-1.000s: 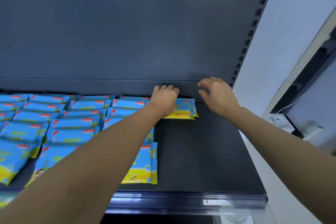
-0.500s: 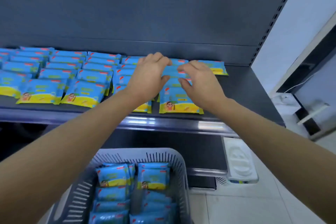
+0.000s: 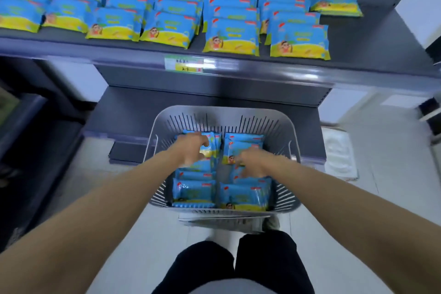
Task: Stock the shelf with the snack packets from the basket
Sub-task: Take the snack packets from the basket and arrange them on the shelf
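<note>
A grey slotted basket (image 3: 224, 110) stands on the floor below the shelf and holds two columns of blue-and-yellow snack packets (image 3: 194, 190). Both my hands are down inside it. My left hand (image 3: 191, 150) curls its fingers over the top edge of a packet at the back left. My right hand (image 3: 253, 162) rests with bent fingers on the packets of the right column; blur hides whether it grips one. Above, the dark shelf (image 3: 358, 67) carries several rows of the same packets (image 3: 231, 36), and a single packet (image 3: 334, 5) lies at the far right.
A price label (image 3: 183, 64) sits on the shelf's front rail. A lower dark shelf (image 3: 143, 112) juts out behind the basket. A white object (image 3: 338, 155) lies on the tiled floor to the right. My dark trousers (image 3: 238, 265) are close to the basket's near rim.
Both hands left the packets on the shelf and dropped into the basket. The view tilted down from the shelf to the basket and floor.
</note>
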Tool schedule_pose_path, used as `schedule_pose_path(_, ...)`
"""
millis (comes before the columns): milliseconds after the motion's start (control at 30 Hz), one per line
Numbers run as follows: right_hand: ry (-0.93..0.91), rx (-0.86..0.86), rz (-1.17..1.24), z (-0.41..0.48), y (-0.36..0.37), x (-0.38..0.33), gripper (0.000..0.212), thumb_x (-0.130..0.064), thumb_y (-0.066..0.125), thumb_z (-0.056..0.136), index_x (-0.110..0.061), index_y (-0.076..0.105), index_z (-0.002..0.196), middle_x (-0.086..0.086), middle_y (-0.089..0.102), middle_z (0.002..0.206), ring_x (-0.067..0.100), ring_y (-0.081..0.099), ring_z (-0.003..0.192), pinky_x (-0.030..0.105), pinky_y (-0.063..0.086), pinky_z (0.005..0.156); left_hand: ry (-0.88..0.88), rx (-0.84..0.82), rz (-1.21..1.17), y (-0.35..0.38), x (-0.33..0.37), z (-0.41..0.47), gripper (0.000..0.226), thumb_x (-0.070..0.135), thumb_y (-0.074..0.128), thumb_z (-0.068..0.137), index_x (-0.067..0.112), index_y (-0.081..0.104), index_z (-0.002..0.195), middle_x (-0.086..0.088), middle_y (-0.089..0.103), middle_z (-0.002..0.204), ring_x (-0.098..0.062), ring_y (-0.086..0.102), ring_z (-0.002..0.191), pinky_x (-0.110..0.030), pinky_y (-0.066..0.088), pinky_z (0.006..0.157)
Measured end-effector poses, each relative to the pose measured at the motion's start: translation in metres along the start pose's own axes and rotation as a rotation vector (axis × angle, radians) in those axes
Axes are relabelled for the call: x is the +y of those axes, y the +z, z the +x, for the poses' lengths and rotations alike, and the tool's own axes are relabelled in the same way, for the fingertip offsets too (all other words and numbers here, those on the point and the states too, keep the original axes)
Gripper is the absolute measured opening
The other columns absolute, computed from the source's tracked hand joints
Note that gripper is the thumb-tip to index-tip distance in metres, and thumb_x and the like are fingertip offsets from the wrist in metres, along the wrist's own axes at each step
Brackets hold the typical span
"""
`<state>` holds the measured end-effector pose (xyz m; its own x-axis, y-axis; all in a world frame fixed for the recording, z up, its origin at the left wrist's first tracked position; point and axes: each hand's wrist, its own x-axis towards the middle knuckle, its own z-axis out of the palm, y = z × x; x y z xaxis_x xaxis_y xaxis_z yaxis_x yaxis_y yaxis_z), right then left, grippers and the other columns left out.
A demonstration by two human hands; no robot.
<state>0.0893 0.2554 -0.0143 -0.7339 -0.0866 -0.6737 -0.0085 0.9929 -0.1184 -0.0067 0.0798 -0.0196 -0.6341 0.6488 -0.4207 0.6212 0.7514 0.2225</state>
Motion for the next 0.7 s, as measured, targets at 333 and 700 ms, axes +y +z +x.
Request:
schedule_pose_path(333,0.065,-0.245,-0.154,0.025,0.053,-0.01,0.046,-0.03,0.069,0.084,-0.008,0.057,0.123,0.007,0.063,0.107,0.026,0.061,0.094,0.032,0.046,0.075,-0.034,-0.296,0.128,0.064,-0.019,0.008,0.051,0.018,0.065,0.088,0.011,0.045,0.134,-0.012,0.049,0.136,-0.027,0.052,0.115,-0.035,0.042,0.098)
schedule_pose_path(700,0.107,-0.032,-0.026,0.009,-0.006,-0.003,0.027,-0.007,0.052,0.089,-0.005,0.05,0.116,0.014,0.058,0.114,0.025,0.048,0.082,0.031,0.038,0.064,0.054,-0.455,0.395,0.082,-0.013,0.013,0.041,0.007,0.057,0.085,0.006,0.056,0.126,-0.013,0.053,0.131,-0.032,0.053,0.119,-0.046,0.047,0.097)
